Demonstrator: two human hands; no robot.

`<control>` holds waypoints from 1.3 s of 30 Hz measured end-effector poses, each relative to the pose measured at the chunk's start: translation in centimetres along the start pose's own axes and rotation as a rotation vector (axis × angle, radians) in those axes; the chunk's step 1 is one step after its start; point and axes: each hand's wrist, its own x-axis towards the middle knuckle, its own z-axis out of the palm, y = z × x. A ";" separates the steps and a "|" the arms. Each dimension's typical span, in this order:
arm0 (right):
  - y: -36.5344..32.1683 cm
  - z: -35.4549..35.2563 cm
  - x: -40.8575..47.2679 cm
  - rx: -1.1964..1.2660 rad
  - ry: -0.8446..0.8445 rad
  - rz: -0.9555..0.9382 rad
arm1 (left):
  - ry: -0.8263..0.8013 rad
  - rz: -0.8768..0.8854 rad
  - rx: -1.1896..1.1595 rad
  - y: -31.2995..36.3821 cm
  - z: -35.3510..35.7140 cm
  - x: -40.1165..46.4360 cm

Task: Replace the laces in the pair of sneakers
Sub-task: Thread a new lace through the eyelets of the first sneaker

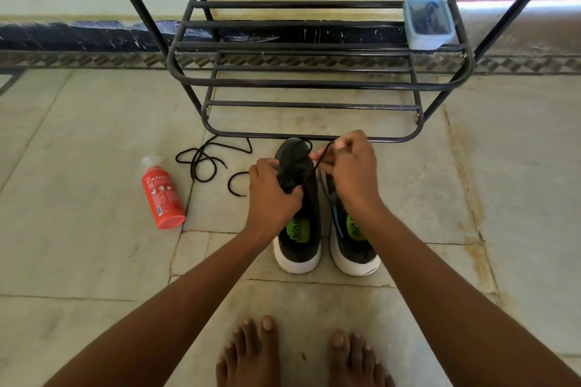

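Two black sneakers with white soles stand side by side on the floor, toes away from me: the left sneaker and the right sneaker. My left hand grips the left sneaker's upper around the tongue. My right hand pinches a black lace that runs down to the left sneaker's eyelets. A loose black lace lies tangled on the floor to the left of the shoes. Much of the right sneaker's front is hidden by my right hand.
A black metal shoe rack stands just beyond the sneakers, with a clear plastic box of dark items on its shelf. A red Cinthol spray can lies on the floor at left. My bare feet are near the bottom edge.
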 end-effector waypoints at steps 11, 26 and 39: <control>-1.0 -3.2 1.6 -0.992 -0.556 -0.284 | -0.021 0.040 0.267 -0.2 -0.7 0.3; -7.9 -4.5 0.3 0.051 -0.311 -0.360 | -0.062 0.061 0.329 0.1 -0.2 -0.2; -6.3 -5.6 1.2 -0.199 -0.198 -0.422 | -0.274 0.114 -0.571 5.4 -4.7 1.5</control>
